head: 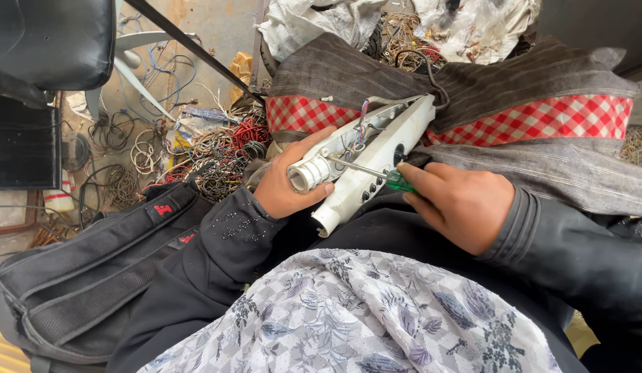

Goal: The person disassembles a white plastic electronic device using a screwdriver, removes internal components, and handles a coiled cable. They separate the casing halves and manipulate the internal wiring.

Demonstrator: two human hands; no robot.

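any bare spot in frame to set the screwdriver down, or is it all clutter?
Little. Bare patches: grey cloth right of the white casing, below the red checked band; the black bag top at left. Crowded: wire tangle beside the left hand; the lap between it and the right hand.

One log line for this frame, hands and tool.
left hand: grips white casing | right hand: holds green screwdriver, tip inside casing | wires exposed
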